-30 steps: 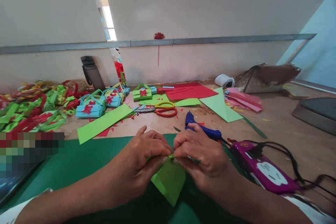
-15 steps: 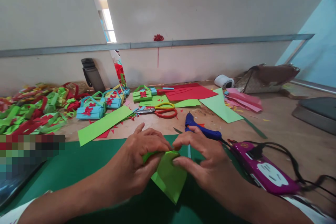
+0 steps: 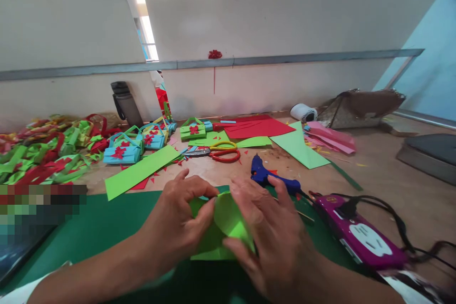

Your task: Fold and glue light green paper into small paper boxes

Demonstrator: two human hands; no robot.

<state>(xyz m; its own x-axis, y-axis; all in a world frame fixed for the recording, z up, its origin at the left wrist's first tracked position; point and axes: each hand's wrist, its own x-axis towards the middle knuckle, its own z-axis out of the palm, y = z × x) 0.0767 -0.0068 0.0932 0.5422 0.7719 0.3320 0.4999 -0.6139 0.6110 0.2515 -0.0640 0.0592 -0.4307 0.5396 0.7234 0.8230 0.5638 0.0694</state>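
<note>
Bright-green folded paper (image 3: 227, 213) over the dark-green flat mat (image 3: 107, 228)

The left hand (image 3: 183, 211) pinches the far edge of the paper between thumb and finger. The right hand (image 3: 267, 230) lies against its right side, thumb apart from the fingers — whether it grips, I cannot tell. Farther, on the brown counter (image 3: 366, 166), rests a blue plastic glue gun (image 3: 276, 180); to its left are the red-and-yellow-handled metal scissors (image 3: 225, 156).

The right hand (image 3: 272, 230) hides part of the green paper (image 3: 228, 213); the left edge crops the colourful pile (image 3: 39, 156).
</note>
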